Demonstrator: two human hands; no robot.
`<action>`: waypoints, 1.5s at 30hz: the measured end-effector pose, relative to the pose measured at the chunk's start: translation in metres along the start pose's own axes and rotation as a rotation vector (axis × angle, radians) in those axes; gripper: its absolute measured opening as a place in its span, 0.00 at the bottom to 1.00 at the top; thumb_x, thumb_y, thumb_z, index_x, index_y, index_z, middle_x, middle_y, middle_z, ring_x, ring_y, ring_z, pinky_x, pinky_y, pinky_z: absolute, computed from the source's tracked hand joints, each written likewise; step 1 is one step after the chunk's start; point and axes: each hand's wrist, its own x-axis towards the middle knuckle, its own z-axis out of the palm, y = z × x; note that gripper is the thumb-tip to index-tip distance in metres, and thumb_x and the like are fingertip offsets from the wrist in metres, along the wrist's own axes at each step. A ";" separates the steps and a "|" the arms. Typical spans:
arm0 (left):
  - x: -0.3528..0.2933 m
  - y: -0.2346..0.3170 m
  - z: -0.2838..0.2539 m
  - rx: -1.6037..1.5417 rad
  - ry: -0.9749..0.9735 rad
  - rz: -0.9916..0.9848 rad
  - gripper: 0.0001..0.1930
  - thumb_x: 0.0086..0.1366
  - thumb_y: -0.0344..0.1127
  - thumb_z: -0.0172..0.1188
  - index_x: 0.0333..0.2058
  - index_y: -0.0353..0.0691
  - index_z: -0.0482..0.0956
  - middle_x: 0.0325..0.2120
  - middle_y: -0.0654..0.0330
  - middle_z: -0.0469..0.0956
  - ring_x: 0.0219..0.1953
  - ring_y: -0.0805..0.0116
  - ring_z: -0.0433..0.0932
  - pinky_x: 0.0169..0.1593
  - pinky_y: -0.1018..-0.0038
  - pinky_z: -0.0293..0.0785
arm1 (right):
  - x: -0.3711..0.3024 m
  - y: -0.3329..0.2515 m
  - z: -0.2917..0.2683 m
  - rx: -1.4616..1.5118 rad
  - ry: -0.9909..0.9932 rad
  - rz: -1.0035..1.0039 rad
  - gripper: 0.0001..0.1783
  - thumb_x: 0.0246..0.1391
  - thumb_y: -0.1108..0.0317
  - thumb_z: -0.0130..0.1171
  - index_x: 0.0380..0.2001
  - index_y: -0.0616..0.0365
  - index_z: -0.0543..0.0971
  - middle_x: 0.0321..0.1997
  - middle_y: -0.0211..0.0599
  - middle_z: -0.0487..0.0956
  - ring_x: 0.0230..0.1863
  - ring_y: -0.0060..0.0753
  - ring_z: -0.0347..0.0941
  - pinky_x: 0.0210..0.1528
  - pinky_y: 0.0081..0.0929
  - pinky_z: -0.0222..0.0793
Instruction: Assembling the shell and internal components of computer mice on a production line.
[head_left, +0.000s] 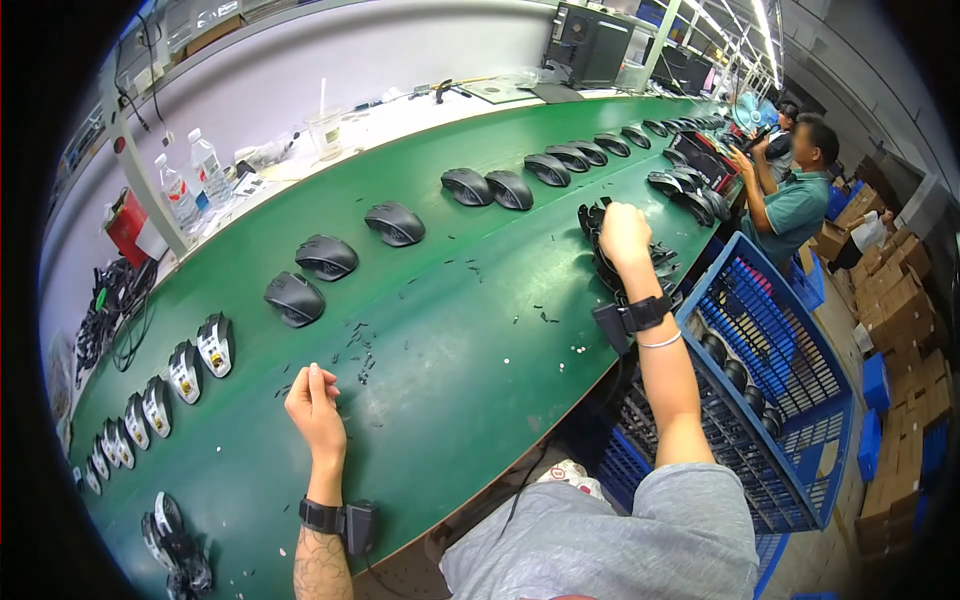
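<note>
My left hand [318, 408] is held low over the green bench with its fingers pressed together; whatever is between them is too small to make out. Beside it lie small black plastic pieces [362, 352], scattered loosely. My right hand [626, 238] is curled at a heap of black mouse shell parts [662, 262] near the bench's front edge. Its fingertips are partly hidden, so what they grip does not show clearly. Each wrist wears a black band with a small box.
Black computer mice [396, 224] line the green bench [470, 400]; opened mice [216, 345] stand at left. A blue crate [835, 440] with black round parts stands right of the bench. Bottles [208, 168] and a cup [325, 135] stand behind. A person [797, 200] works farther along.
</note>
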 end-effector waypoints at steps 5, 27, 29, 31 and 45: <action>0.001 0.000 0.001 0.007 -0.001 0.019 0.18 0.65 0.37 0.45 0.18 0.36 0.67 0.13 0.69 0.63 0.17 0.84 0.59 0.19 0.85 0.51 | -0.001 0.030 0.012 0.001 -0.141 0.077 0.07 0.45 0.74 0.52 0.28 0.61 0.78 0.35 0.50 0.77 0.39 0.49 0.75 0.40 0.39 0.72; 0.001 0.004 0.003 -0.088 -0.099 -0.043 0.15 0.66 0.37 0.44 0.22 0.36 0.69 0.14 0.68 0.66 0.16 0.84 0.58 0.20 0.84 0.53 | 0.007 -0.007 -0.040 1.047 -0.070 -0.079 0.14 0.40 0.75 0.64 0.35 0.64 0.79 0.27 0.40 0.80 0.25 0.23 0.76 0.28 0.20 0.73; 0.001 0.004 0.001 -0.080 -0.109 -0.045 0.15 0.66 0.37 0.44 0.22 0.36 0.69 0.15 0.68 0.66 0.16 0.84 0.58 0.21 0.85 0.54 | 0.009 -0.015 -0.039 1.098 -0.082 -0.106 0.13 0.41 0.75 0.63 0.35 0.63 0.80 0.27 0.36 0.80 0.25 0.19 0.75 0.25 0.17 0.73; 0.001 0.005 -0.001 -0.075 -0.113 -0.047 0.15 0.65 0.37 0.44 0.22 0.36 0.70 0.15 0.68 0.66 0.16 0.84 0.58 0.21 0.85 0.54 | 0.008 -0.025 -0.041 1.220 -0.098 -0.107 0.12 0.42 0.74 0.64 0.35 0.63 0.80 0.27 0.36 0.80 0.25 0.19 0.74 0.25 0.17 0.73; -0.016 0.016 0.017 -0.430 -0.368 -0.115 0.29 0.55 0.28 0.59 0.54 0.40 0.56 0.50 0.53 0.64 0.49 0.59 0.69 0.52 0.66 0.66 | -0.106 -0.205 0.001 2.469 -1.163 -0.091 0.11 0.52 0.70 0.55 0.39 0.61 0.75 0.34 0.35 0.78 0.34 0.26 0.74 0.37 0.25 0.71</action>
